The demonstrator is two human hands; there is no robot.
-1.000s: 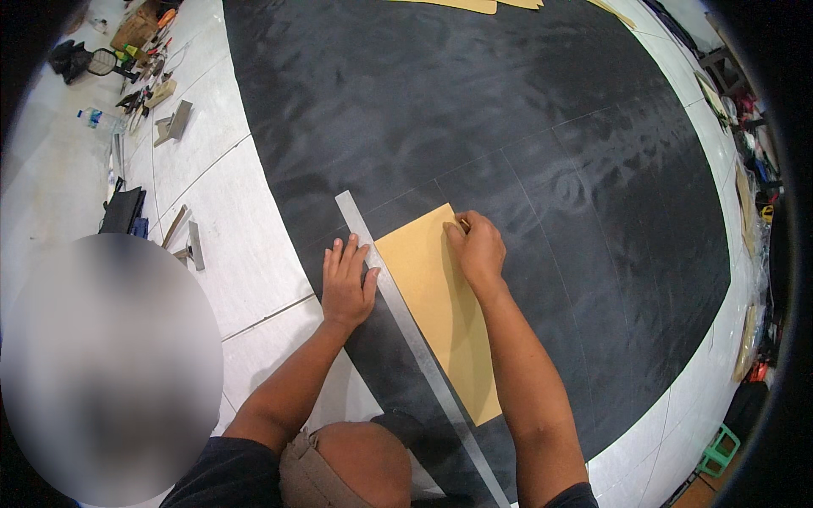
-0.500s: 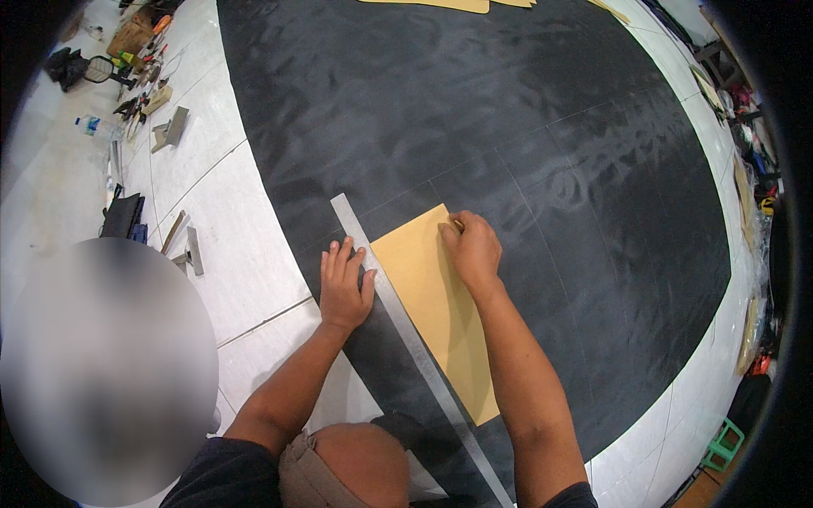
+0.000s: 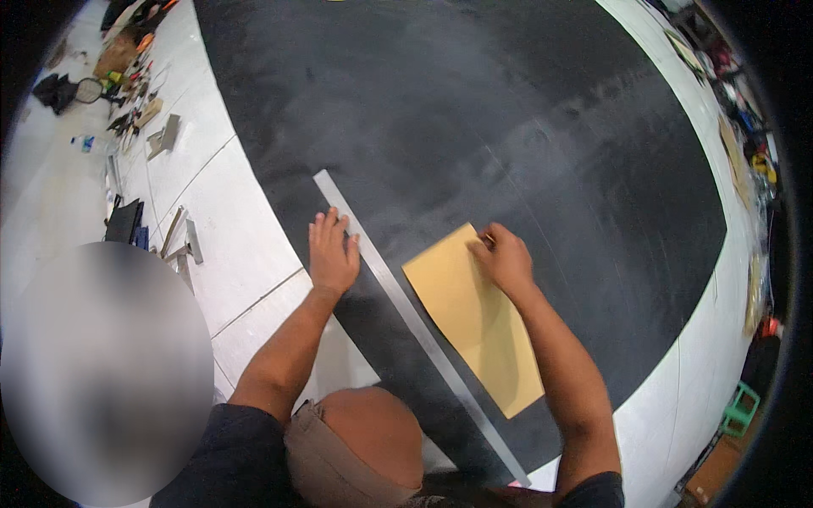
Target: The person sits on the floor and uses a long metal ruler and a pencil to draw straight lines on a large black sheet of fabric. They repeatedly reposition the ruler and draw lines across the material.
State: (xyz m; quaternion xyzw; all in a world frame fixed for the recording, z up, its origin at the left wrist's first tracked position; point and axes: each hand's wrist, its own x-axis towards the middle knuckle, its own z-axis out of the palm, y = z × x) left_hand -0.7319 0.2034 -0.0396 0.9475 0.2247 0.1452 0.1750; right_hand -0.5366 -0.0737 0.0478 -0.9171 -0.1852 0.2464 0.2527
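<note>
My left hand [image 3: 334,252] lies flat with its fingers spread, the fingertips touching the left edge of a long metal ruler [image 3: 410,315]. The ruler runs diagonally over a large sheet of black material [image 3: 381,110]. Right of it, a gap apart, is a tan rectangular sheet of card or stiff paper [image 3: 461,292], slightly bowed. My right hand [image 3: 506,261] is closed at the sheet's upper right edge, pinching it between thumb and fingers. A small orange-tan bit shows between those fingers; I cannot tell what it is.
White floor tiles [image 3: 254,279] border the black material. At the left lie metal brackets [image 3: 163,137], a water bottle [image 3: 83,143] and assorted tools. A green plastic stool [image 3: 741,409] stands at the lower right, with clutter along the right edge. My bent knee [image 3: 373,440] is close below.
My right hand has drawn the tan sheet rightward, away from the ruler, which it lay against before. My left hand has slid a little up and left. The view has shifted slightly.
</note>
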